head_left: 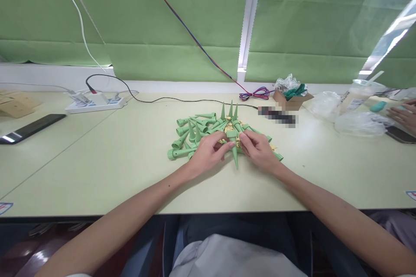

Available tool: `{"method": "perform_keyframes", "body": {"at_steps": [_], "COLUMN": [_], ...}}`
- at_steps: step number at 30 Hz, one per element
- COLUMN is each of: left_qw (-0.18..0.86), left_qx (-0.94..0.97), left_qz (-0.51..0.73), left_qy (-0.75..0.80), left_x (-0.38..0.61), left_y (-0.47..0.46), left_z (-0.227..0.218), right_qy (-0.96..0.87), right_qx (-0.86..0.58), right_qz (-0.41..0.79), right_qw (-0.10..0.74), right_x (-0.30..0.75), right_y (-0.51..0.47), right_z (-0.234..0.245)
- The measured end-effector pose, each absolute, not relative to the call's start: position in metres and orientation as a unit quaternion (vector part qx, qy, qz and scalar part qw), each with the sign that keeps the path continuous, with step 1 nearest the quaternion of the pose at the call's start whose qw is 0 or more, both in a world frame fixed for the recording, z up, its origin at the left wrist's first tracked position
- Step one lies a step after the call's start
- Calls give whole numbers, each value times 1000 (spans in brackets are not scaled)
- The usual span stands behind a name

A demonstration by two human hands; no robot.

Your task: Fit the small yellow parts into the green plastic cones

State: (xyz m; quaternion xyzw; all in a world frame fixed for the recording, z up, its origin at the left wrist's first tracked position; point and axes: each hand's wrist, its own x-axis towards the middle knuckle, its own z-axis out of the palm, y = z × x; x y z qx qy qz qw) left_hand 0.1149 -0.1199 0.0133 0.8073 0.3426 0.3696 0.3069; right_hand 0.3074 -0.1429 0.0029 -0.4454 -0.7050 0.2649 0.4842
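A green plastic spike (235, 156), its tapered tip pointing down toward me and its wider capped end up, is between my hands. My left hand (208, 152) grips it near the collar with thumb and fingers. Close beside it on the right, my right hand (259, 149) is closed in a pinch; what its fingertips hold is hidden. Behind my hands lies a heap of similar green spikes (182, 153), several standing upright on their wide ends. Small yellow pieces (230, 126) lie among them, partly covered.
A power strip (97, 103) and a dark phone-like slab (32, 128) lie to the left. At the back right are a small cardboard box (292, 102), a drink cup (354, 98) and plastic bags (360, 124). Another person's hand (404, 114) rests at the far right.
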Motion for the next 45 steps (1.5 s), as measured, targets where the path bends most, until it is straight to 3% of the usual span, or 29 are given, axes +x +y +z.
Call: {"method": "perform_keyframes", "body": {"at_steps": [6, 13, 21, 27, 32, 45], "left_qw": [223, 216, 291, 453, 516, 490], "left_qx": [844, 839, 777, 716, 698, 744], "left_qz": [378, 375, 414, 374, 347, 332], "left_qy": [309, 329, 374, 377, 354, 310], "left_x": [114, 116, 118, 118, 116, 113], "left_y": [-116, -119, -125, -121, -121, -123], "left_z": [9, 10, 17, 17, 19, 20], "right_qy": [-696, -677, -643, -697, -725, -725], "right_qx": [-447, -443, -425, -423, -423, -417], "right_qz": [298, 318, 311, 281, 277, 267], "right_qw": [477, 494, 556, 507, 469, 479], "right_x": [307, 305, 306, 306, 308, 309], "right_y": [-144, -144, -140, -143, -143, -143], "right_z": [6, 8, 3, 4, 5, 6]}}
